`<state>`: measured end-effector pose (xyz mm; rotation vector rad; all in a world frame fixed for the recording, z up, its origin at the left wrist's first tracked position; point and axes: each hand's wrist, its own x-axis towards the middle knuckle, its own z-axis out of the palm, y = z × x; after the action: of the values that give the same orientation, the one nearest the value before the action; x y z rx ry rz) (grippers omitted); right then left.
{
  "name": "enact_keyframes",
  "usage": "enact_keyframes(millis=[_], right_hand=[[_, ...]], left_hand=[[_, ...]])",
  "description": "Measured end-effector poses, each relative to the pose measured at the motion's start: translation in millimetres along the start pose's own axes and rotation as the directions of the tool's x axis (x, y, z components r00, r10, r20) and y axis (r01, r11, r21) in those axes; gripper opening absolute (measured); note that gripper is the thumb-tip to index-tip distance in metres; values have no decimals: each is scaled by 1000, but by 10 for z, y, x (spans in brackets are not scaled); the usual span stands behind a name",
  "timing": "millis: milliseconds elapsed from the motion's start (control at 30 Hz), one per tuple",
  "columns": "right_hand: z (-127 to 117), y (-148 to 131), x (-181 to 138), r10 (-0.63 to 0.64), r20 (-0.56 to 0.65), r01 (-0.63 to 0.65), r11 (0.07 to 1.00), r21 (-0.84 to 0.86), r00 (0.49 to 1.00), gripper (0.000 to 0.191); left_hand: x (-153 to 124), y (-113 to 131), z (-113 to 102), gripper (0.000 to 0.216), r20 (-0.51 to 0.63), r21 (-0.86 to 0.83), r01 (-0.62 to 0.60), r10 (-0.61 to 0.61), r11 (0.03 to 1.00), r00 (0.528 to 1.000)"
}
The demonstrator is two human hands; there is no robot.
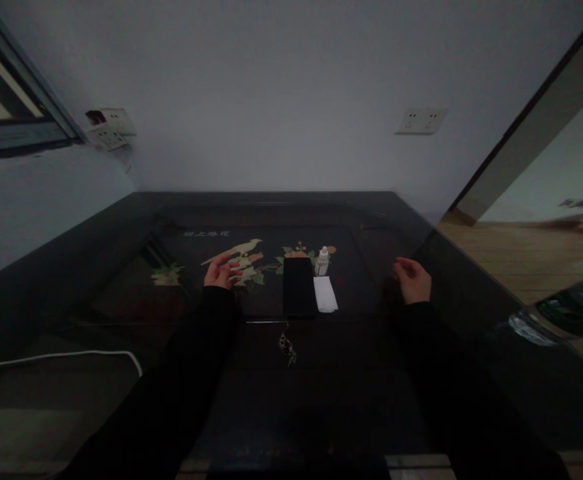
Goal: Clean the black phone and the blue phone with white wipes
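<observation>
My left hand (222,272) is held over the left part of the dark table, its fingers loosely curled but apart, with nothing in them. On the right, my right hand (415,281) is closed, thumb and fingertips brought together, and no object shows in it. Between the hands lies a flat black rectangular object (299,288), like a phone or slim case. Against its right side is a small white slip, like folded paper or cloth (326,295). Just behind that stands a small white bottle with a cap (322,261). My right hand is apart from all of these.
The glossy black table (321,400) bears a printed bird and flowers, and small silvery marks (287,345) show near its front. A clear bottle with a green label (566,310) is at the right edge. A white cable (61,357) runs at left. Wall sockets (422,121) are behind.
</observation>
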<state>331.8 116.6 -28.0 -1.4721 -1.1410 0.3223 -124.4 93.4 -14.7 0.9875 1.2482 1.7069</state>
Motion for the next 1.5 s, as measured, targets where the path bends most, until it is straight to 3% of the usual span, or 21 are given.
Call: enact_keyframes(millis=[167,233,300,367,433,500,567,800,1167,1500], right_hand=[[181,-351,-259,-139,118,154,980,-128,983,37],[358,-572,-491,-228,264,273,951,-145,937,29],[538,-772,-733,-307,423,400,904,-148,852,23],[670,-906,-922,-341,527,491,853,-175,779,23],[734,-966,-1029,-341,588,549,807,-217,734,27],[745,-975,-1063,-328,630,587,768,-257,704,31],[739,-963,-1061,-309,662,612,737,-287,683,34],[765,-952,-1067,-267,717,653,681,-332,644,34],[745,-1043,-1091,-291,730,707,612,-355,619,34],[774,-1042,-1105,-295,727,716,592,-369,620,38]], left_hand=[[-160,-105,237,38,162,205,-128,95,970,982],[-313,-148,390,47,272,277,-195,118,941,955],[-480,-179,515,67,380,357,-274,129,893,916],[-620,-191,587,92,572,613,-494,85,617,816],[-709,-181,616,109,656,698,-589,-34,407,754],[-752,-151,628,120,677,724,-623,-127,298,725],[-766,-108,642,125,671,737,-626,-174,255,720],[-744,-29,663,114,647,761,-597,-248,253,721],[-724,-84,647,108,674,729,-607,-177,316,717],[-754,-98,670,108,647,755,-590,-186,286,739]])
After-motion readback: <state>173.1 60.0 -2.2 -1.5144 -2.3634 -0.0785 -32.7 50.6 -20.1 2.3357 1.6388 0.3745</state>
